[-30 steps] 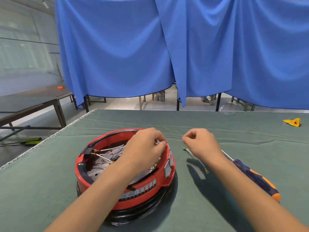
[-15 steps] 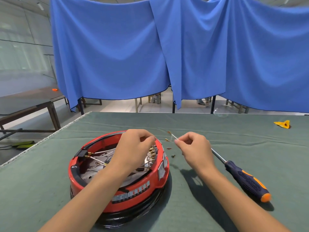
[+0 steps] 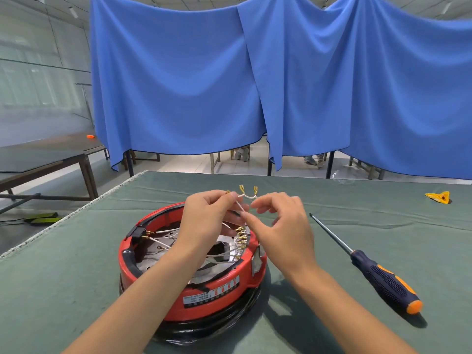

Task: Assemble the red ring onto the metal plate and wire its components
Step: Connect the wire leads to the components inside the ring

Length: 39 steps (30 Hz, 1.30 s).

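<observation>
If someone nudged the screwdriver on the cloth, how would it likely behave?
The screwdriver has a rounded handle, so it would probably roll sideways, though the green cloth should damp that. Its straight metal shaft looks stiff. The textured grip likely isn't slippery.

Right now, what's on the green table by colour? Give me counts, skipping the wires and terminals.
Red: 1, the red ring, seated over the metal plate
Black: 1, the cable coil under the ring
Blue and orange: 1, the screwdriver
Yellow: 1, a small scrap at far right
Total: 4
</observation>
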{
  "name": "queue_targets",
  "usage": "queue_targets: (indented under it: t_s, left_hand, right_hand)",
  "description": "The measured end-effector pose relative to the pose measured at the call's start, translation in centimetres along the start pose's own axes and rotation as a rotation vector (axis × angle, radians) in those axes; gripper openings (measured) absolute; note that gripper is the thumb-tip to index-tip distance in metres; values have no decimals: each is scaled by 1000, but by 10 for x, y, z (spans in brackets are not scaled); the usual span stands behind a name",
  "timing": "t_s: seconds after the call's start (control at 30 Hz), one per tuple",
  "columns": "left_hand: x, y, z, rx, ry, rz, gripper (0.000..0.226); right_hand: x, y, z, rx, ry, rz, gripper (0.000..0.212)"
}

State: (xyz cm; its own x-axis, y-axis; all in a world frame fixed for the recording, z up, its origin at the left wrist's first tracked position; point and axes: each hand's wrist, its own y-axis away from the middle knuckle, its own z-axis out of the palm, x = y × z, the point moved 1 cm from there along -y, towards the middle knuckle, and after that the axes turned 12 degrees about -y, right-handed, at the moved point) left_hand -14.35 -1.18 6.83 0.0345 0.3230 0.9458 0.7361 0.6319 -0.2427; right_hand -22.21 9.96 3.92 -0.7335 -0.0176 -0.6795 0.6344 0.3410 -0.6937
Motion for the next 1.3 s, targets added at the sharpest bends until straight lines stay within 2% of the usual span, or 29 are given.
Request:
queue_targets:
  t_s: [0.07, 0.17, 0.27, 0.37, 0.5, 0.67, 0.8, 0.9, 1.0, 1.07, 1.13, 1.3]
  left_hand:
    - [1, -2, -3, 40, 106, -68, 22]
    - [2, -6, -8, 80, 199, -155, 24]
    - [3, -8, -12, 54, 248, -211, 24]
    - [4, -8, -15, -45, 186, -224, 22]
    - [4, -9, -20, -139, 79, -128, 25]
    - [5, -7, -22, -174, -10, -40, 22]
    - [7, -6, -22, -192, -8, -37, 20]
    - [11, -5, -24, -108, -17, 55, 16]
    - [13, -1, -20, -48, -169, 242, 12]
    - [11, 3, -13, -56, -359, 378, 12]
    - [8, 6, -7, -81, -541, 468, 10]
    - [7, 4, -8, -125, -573, 452, 11]
  right_hand:
    - [2, -2, -6, 77, 3, -55, 22]
    - [7, -7, -12, 171, -144, 66, 18]
    - [10, -11, -14, 122, -317, 260, 10]
    - [4, -13, -11, -5, -464, 336, 16]
    - [-6, -10, -4, -135, -434, 275, 17]
    - [-10, -4, 0, -217, -358, 220, 18]
    - [-10, -3, 0, -187, -287, 179, 17]
    - [-10, -3, 0, -55, -261, 165, 15]
    - [-12, -8, -2, 4, -402, 321, 27]
    - [-16, -12, -3, -76, -531, 492, 40]
    - [-18, -11, -3, -152, -591, 579, 38]
    - [-13, -11, -5, -124, -599, 597, 23]
